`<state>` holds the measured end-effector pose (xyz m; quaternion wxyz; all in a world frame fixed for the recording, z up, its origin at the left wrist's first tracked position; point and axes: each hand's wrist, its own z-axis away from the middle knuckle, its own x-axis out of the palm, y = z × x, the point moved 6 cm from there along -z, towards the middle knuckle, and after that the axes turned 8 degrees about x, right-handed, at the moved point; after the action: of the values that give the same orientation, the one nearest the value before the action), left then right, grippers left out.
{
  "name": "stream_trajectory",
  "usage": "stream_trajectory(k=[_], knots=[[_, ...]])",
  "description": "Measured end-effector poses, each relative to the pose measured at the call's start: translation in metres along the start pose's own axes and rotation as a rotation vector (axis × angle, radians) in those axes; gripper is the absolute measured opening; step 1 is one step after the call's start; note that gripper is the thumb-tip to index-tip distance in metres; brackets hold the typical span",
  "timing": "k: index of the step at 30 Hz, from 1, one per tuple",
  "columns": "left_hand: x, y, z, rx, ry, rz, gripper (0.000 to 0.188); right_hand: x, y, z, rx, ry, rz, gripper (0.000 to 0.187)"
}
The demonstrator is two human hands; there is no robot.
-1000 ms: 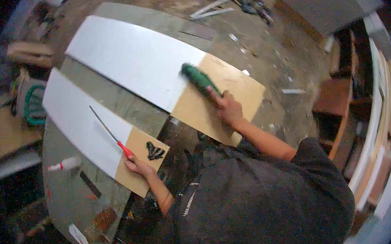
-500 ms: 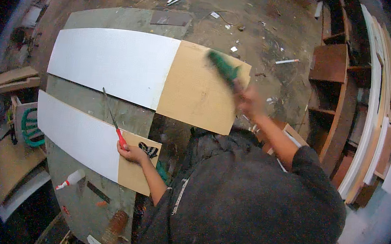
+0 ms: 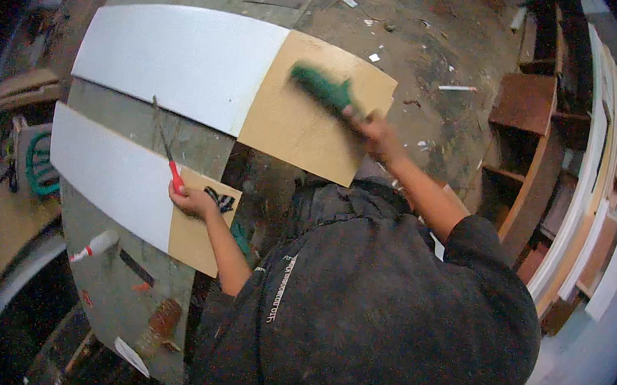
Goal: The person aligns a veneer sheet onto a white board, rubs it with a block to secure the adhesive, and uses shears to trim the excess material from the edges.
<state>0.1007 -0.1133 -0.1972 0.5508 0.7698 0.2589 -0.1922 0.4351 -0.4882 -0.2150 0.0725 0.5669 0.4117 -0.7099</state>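
My right hand [image 3: 379,138] grips the handle of a green brush [image 3: 320,86], which lies over the tan part of a large panel [image 3: 176,61]. That panel is white for the rest of its length; motion blur softens the brush's outline. In my left hand [image 3: 192,201] is a red-handled tool [image 3: 175,177] with a long thin metal shaft pointing away from me; its exact kind is unclear. This hand is over a second, narrower white and tan panel [image 3: 113,174], beside a black-and-white striped item [image 3: 220,199].
Both panels lie on a worn grey table [image 3: 204,156]. A white bottle with a red tip [image 3: 95,245] and a brown roll-like object [image 3: 164,317] are near its left end. Brown shelving [image 3: 527,124] and stacked boards [image 3: 595,183] stand at right. Scraps litter the floor.
My right hand and the brush have swept left and down across the tan part of the large panel. The view has shifted, so the table and panels appear higher. My left hand keeps its tool.
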Motion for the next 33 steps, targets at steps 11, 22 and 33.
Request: stream_trajectory(k=[11, 22, 33], knots=[[-0.007, -0.024, -0.006, 0.111, 0.083, -0.078, 0.031, -0.075, -0.035, -0.053, 0.063, 0.419, 0.046, 0.056], [-0.001, -0.003, -0.005, 0.023, 0.079, -0.109, 0.029, 0.035, -0.159, 0.016, -0.617, -0.466, -0.129, 0.078], [-0.027, -0.032, 0.013, -0.112, 0.515, 0.045, 0.031, 0.121, -0.329, -0.129, -0.085, -0.463, -0.441, 0.071]])
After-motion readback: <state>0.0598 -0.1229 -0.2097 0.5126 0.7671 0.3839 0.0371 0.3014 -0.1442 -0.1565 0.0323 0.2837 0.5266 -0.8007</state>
